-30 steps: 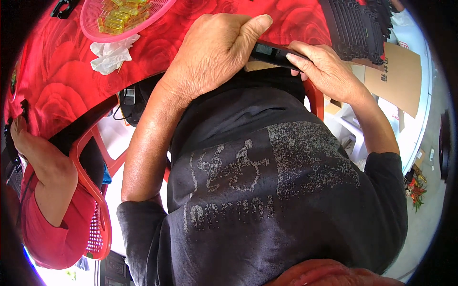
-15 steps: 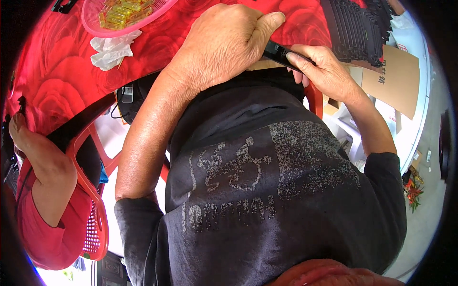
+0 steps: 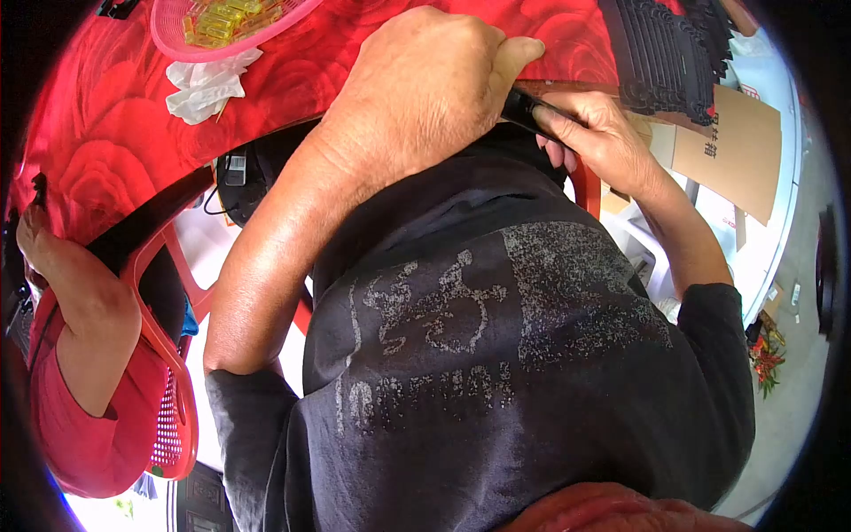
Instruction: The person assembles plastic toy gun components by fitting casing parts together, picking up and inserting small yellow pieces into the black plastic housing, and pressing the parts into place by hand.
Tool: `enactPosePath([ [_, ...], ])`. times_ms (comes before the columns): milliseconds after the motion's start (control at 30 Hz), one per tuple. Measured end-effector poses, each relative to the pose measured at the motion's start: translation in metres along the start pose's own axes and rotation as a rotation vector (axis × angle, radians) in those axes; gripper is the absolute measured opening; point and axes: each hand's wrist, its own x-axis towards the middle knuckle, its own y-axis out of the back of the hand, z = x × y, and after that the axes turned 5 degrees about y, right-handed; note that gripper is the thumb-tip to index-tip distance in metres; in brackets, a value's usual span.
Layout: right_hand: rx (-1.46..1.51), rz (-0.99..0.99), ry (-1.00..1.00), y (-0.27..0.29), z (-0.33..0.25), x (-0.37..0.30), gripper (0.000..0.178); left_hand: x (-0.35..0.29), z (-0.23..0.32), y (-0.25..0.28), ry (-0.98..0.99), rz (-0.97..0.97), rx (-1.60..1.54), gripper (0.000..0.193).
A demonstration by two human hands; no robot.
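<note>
A slim, glossy black piece (image 3: 521, 108) spans the gap between my two hands at the table's near edge; I cannot make out its exact kind. Its left end disappears behind my left hand (image 3: 434, 89), which is closed around it with the thumb sticking out to the right. My right hand (image 3: 592, 133) grips the other end, thumb on top and fingers curled below. The left fingers are mostly hidden behind the back of that hand. Many similar-looking black pieces (image 3: 660, 58) lie in a neat row on the table to the right.
A pink basket (image 3: 164, 40) holds several yellow transparent pieces (image 3: 222, 19) on the red rose-patterned tablecloth (image 3: 115, 133). Crumpled white tissue (image 3: 206, 89) lies near it. Cardboard (image 3: 731, 146) stands at right. Another person's arm (image 3: 80, 284) and a red chair (image 3: 173, 426) are at left.
Both hands have shifted slightly to the right and down with the black piece still between them. The view has moved a little, so the basket sits higher.
</note>
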Motion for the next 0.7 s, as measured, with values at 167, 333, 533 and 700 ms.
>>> enactPosePath([
  [167, -0.078, 0.008, 0.004, 0.003, -0.006, 0.001, 0.034, -0.006, -0.004, -0.005, -0.126, 0.158, 0.04, 0.043],
  [333, -0.139, 0.049, 0.04, 0.004, -0.01, 0.001, 0.036, -0.01, -0.01, 0.007, -0.055, -0.079, -0.067, 0.04],
  [533, -0.288, -0.009, -0.005, 0.013, -0.014, 0.004, 0.038, -0.007, -0.014, -0.001, -0.019, -0.097, -0.118, 0.028],
  [700, -0.375, -0.024, 0.047, 0.013, -0.02, 0.001, 0.039, -0.008, -0.01, -0.008, -0.018, -0.088, -0.048, 0.023],
])
